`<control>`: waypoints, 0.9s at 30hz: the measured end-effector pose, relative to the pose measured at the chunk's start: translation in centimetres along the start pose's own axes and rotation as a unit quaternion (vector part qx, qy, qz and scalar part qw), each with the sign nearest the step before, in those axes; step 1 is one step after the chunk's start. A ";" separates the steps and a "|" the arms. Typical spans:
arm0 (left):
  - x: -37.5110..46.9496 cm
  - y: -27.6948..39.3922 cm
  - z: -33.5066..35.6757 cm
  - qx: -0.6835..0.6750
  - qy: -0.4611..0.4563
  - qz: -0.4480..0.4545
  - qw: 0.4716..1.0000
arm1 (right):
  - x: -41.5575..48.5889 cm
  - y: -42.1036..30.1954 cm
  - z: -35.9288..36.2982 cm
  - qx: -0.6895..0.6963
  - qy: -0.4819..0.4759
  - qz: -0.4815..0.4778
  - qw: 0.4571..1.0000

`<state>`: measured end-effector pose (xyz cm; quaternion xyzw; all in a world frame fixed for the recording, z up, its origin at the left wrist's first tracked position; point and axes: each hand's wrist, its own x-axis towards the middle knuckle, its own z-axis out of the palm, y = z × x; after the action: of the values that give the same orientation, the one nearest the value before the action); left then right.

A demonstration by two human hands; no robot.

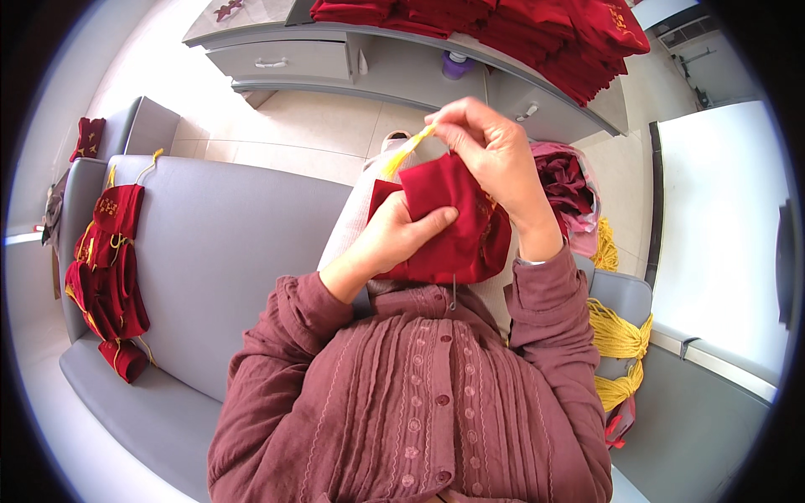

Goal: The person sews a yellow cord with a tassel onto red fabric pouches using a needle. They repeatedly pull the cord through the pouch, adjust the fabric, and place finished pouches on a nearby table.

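Note:
A dark red cloth pouch [453, 182] lies over my lap, with printed gold marks on its right side. My left hand [399, 229] grips its near left part, thumb on top. Above the cloth, my right hand [487, 141] pinches the end of a yellow cord [407, 154] between thumb and fingertips. The cord's frayed, tassel-like end hangs down to the left by the pouch's upper edge. From the pouch's lower edge a thin metal rod with a looped end [453, 295] sticks out towards me; its other end is hidden by the cloth.
On the grey sofa [233, 251] to the left lie several red pouches with yellow cords [119, 251]. Stacked red cloth [503, 31] covers part of the desk [283, 60] ahead. At right are a pink bag with dark red cloth [569, 182] and yellow cord bundles [619, 339].

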<state>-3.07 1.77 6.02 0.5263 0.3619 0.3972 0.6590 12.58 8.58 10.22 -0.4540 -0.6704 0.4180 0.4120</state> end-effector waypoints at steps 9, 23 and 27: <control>0.5 -0.5 -0.5 -0.126 0.075 0.014 0.989 | -1.9 -1.4 -0.8 -0.150 0.143 -0.051 0.977; 1.2 0.6 -2.5 -0.199 0.119 0.022 0.973 | -13.6 0.0 5.0 -0.035 0.053 0.191 0.980; 1.4 0.7 -2.9 -0.215 0.132 0.020 0.968 | -13.9 0.0 4.0 0.001 0.011 0.227 0.974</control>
<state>-5.23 4.29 6.12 0.3226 0.3410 0.5447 0.6949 12.33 -5.41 6.55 -0.5988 -0.5449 0.4958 0.3142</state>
